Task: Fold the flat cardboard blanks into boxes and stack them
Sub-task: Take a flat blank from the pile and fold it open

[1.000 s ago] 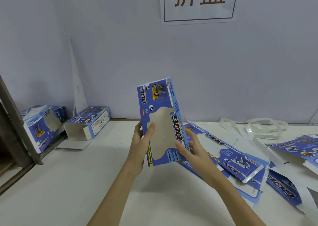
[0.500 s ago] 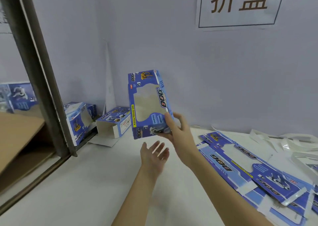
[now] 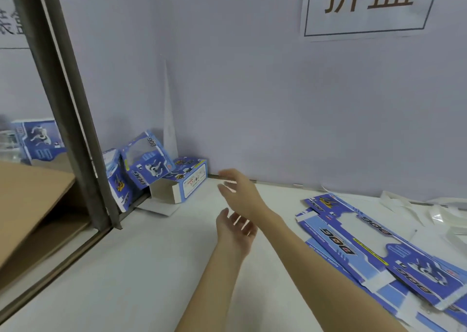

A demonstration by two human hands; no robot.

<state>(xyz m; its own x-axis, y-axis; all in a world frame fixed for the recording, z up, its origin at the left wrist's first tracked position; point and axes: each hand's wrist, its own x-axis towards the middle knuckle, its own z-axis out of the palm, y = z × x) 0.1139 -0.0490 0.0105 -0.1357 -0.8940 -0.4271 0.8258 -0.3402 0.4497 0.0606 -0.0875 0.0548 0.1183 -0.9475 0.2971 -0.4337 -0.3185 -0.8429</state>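
Blue box seen tilted on folded boxes at the wall.
Both hands empty, fingers spread: right hand, left hand; blanks on worktop.

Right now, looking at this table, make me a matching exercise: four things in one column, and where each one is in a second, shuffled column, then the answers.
Things:
1. tilted box
2. flat blanks
3. wall sign
4. cardboard sheet

Places:
A. spread over the table's right side
B. high on the wall, upper right
C. lower left, beyond the metal post
D. in the far left corner, leaning among other folded boxes

Pairs: 1-D, 2-A, 3-B, 4-C
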